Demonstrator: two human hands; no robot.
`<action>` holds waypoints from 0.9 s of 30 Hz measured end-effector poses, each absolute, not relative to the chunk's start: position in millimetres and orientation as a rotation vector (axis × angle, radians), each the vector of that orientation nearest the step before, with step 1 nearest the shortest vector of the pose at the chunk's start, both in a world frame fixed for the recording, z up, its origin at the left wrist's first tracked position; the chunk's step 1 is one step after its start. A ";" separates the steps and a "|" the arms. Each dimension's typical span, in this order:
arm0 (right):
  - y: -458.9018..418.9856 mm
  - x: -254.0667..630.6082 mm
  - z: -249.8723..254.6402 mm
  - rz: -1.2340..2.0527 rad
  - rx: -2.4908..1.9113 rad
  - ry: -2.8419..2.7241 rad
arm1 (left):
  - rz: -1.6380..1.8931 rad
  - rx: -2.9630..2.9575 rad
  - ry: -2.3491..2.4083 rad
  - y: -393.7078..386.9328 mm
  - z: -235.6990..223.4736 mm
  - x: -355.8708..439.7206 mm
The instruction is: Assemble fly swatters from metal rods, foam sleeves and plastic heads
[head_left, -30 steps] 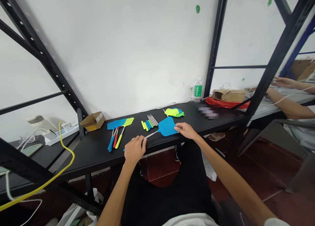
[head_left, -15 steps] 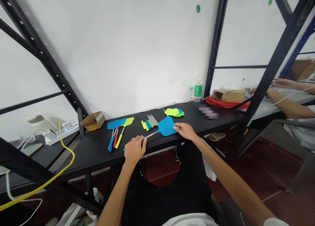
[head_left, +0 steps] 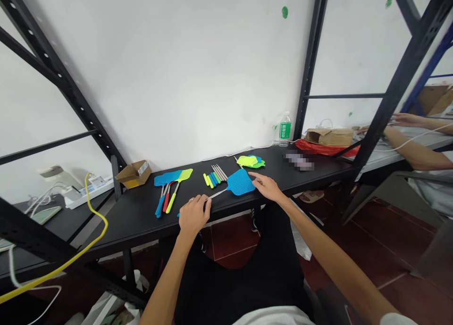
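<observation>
A blue fly swatter (head_left: 240, 183) lies slantwise at the front edge of the black table, its perforated head to the right. My left hand (head_left: 194, 215) is closed around its thin metal rod; a blue handle end peeks out at the left of the fist. Beside the head's right edge is my right hand (head_left: 267, 187), index finger stretched out at the rim and fingers apart. Left of it lie several fly swatters (head_left: 170, 195) with blue, red and yellow-green handles. Behind sit several short coloured handles with metal rods (head_left: 215, 176) and a pile of loose swatter heads (head_left: 249, 161).
A small open cardboard box (head_left: 133, 175) stands at the table's left. At the back right are a water bottle (head_left: 284, 130), a blurred-out object (head_left: 299, 160) and another carton (head_left: 329, 137) on red plastic. Metal uprights flank the table (head_left: 134, 221). A co-worker's arms (head_left: 410, 141) show far right.
My right hand has loosened its pinch on the swatter head's edge, the index finger now extended. The left hand keeps its place on the rod.
</observation>
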State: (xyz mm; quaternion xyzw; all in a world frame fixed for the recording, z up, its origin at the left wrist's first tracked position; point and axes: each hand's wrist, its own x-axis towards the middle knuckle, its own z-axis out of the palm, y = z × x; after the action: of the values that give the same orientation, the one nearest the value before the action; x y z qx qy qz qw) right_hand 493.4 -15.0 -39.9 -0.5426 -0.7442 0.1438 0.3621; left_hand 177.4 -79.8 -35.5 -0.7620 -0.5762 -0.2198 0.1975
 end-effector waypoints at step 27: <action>-7.6 497.0 -43.9 0.582 -1.203 -1.817 | -0.615 -2.126 -1.588 -79.1 -36.9 176.3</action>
State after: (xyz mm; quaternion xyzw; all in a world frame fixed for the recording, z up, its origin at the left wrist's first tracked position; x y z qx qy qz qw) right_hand 497.0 -7.6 -43.9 -0.4817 -0.7278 0.2332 0.4288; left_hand 176.3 -79.1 -36.9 -0.7636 -0.5704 -0.2207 0.2071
